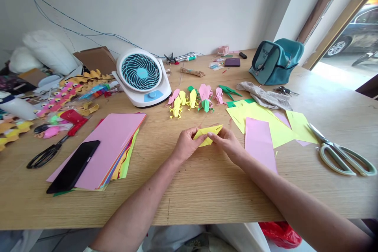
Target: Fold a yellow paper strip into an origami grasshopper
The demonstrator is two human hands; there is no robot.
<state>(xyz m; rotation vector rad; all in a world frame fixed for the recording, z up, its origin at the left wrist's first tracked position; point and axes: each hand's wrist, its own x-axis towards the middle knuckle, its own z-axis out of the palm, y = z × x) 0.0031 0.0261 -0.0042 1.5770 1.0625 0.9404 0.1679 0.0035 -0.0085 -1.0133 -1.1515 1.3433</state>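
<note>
At the middle of the light-brown wooden table (189, 201), we grip a small, pointed piece of folded yellow paper (208, 130) by its two ends, our left hand (188, 141) and our right hand (228, 141) both pinching it, thumbs on top. Just beyond it we see small pink, yellow and green folded-paper figures (204, 91). Beside our right forearm lies a pink rectangular paper sheet (260, 139), partly over yellow paper sheets (279, 128).

Folded yellow paper (207, 130), held in two hands
We hold the piece above the counter (189, 201), one end in our left hand (188, 141), the other in our right hand (228, 141). We observe a slim form, creased, with angled edges; a narrow point extends rightward. Both hands hide part of its surface.
</note>
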